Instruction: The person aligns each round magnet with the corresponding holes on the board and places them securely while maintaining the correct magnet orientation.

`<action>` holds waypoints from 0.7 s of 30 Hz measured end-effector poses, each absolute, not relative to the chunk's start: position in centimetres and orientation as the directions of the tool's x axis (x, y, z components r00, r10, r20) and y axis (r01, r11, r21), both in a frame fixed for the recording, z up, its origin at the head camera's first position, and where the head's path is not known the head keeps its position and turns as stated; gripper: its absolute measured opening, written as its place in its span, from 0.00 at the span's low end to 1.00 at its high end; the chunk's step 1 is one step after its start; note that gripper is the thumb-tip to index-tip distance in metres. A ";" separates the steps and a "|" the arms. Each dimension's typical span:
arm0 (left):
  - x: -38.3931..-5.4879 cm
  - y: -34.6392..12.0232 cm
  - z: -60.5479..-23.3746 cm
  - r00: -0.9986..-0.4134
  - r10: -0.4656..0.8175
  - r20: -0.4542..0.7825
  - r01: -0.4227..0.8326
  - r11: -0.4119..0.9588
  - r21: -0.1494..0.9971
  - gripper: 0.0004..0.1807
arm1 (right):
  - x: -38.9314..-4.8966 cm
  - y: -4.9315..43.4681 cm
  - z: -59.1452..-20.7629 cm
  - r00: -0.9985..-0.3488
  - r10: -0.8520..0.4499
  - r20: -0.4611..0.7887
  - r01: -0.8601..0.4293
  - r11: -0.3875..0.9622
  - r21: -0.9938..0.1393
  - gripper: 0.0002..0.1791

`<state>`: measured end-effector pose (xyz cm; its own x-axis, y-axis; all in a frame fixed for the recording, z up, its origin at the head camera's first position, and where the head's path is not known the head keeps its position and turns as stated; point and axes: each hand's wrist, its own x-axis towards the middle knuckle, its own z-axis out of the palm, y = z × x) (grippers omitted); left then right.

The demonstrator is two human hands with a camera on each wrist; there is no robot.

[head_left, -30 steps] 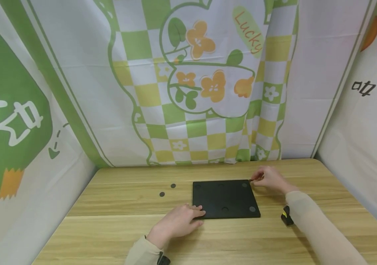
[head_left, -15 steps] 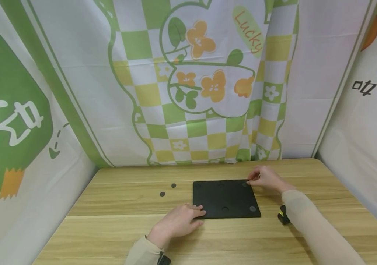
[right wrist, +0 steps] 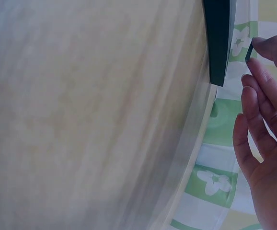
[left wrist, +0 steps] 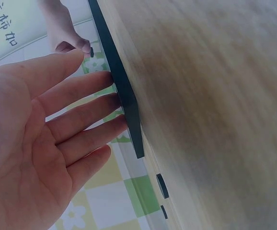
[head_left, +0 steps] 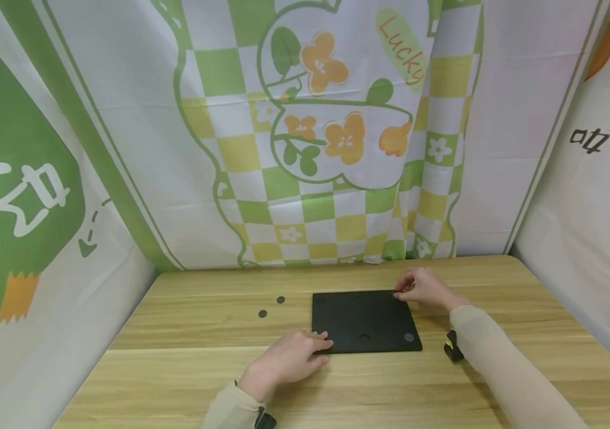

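A flat black rectangular board [head_left: 358, 316] lies on the wooden table, with round recesses along its edges. A greyish disc [head_left: 409, 338] sits at its near right corner. My left hand [head_left: 288, 357] rests straight fingertips on the near left corner; its fingers [left wrist: 81, 112] are spread in the left wrist view. My right hand [head_left: 426, 287] is at the far right corner. In the right wrist view, its thumb and index finger pinch a small thin dark disc [right wrist: 249, 50], apart from the board. The hand hides the far right recess in the head view.
Two more small dark discs, one [head_left: 281, 300] farther back and one [head_left: 263, 313] nearer, lie on the table [head_left: 203, 339] left of the board. A patterned cloth [head_left: 331, 232] hangs behind the table, with printed cloths on both sides.
My right hand has moved left from just beyond the board's edge to over its far right corner, still pinching the disc. The left hand and the board have stayed put.
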<state>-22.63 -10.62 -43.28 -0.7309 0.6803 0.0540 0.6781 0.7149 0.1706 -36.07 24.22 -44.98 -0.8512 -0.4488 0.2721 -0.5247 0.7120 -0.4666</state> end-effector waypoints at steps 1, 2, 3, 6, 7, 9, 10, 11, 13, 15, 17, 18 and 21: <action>-22.6 -10.6 -43.3 -0.732 0.679 0.054 0.677 0.716 0.171 0.19 | -36.1 24.2 -45.0 -0.851 -0.449 0.274 -0.526 0.712 -0.466 0.05; -22.6 -10.6 -43.3 -0.733 0.679 0.054 0.676 0.716 0.172 0.19 | -36.2 24.1 -45.0 -0.847 -0.452 0.278 -0.531 0.711 -0.461 0.05; -22.7 -10.6 -43.3 -0.733 0.678 0.053 0.675 0.717 0.174 0.19 | -36.2 24.0 -44.9 -0.848 -0.452 0.278 -0.530 0.714 -0.458 0.05; -22.7 -10.6 -43.3 -0.734 0.677 0.051 0.674 0.718 0.175 0.19 | -36.2 23.8 -44.9 -0.846 -0.456 0.276 -0.533 0.716 -0.452 0.05; -22.7 -10.6 -43.3 -0.735 0.676 0.050 0.673 0.718 0.176 0.19 | -36.2 23.8 -44.9 -0.844 -0.458 0.277 -0.536 0.715 -0.448 0.05; -22.6 -10.6 -43.3 -0.735 0.676 0.048 0.673 0.719 0.176 0.19 | -36.2 23.6 -44.9 -0.845 -0.459 0.276 -0.535 0.716 -0.448 0.05; -22.6 -10.6 -43.3 -0.735 0.676 0.048 0.673 0.719 0.174 0.19 | -36.2 23.5 -44.9 -0.843 -0.461 0.278 -0.539 0.716 -0.444 0.06; -22.6 -10.6 -43.2 -0.733 0.678 0.050 0.675 0.717 0.173 0.19 | -36.2 23.5 -44.9 -0.841 -0.463 0.278 -0.540 0.715 -0.443 0.06; -22.6 -10.6 -43.2 -0.730 0.681 0.056 0.679 0.714 0.171 0.19 | -36.1 23.3 -44.9 -0.841 -0.466 0.275 -0.541 0.715 -0.442 0.06; -22.5 -10.5 -43.1 -0.726 0.685 0.063 0.684 0.710 0.170 0.18 | -36.1 23.2 -44.9 -0.841 -0.468 0.270 -0.540 0.716 -0.442 0.06; -22.5 -10.5 -43.0 -0.724 0.686 0.067 0.686 0.707 0.171 0.18 | -36.0 23.0 -44.9 -0.840 -0.472 0.267 -0.542 0.711 -0.447 0.06; -22.5 -10.5 -43.0 -0.725 0.685 0.066 0.685 0.708 0.173 0.18 | -36.0 22.9 -44.8 -0.839 -0.474 0.268 -0.544 0.710 -0.447 0.06; -22.5 -10.5 -43.0 -0.728 0.683 0.063 0.682 0.710 0.175 0.18 | -36.2 22.7 -44.9 -0.834 -0.480 0.272 -0.551 0.710 -0.439 0.06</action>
<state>-22.45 -10.51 -42.96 -0.7277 0.6830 0.0628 0.6818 0.7104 0.1745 -36.16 22.69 -44.87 -0.8342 -0.4796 0.2721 -0.5512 0.7097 -0.4387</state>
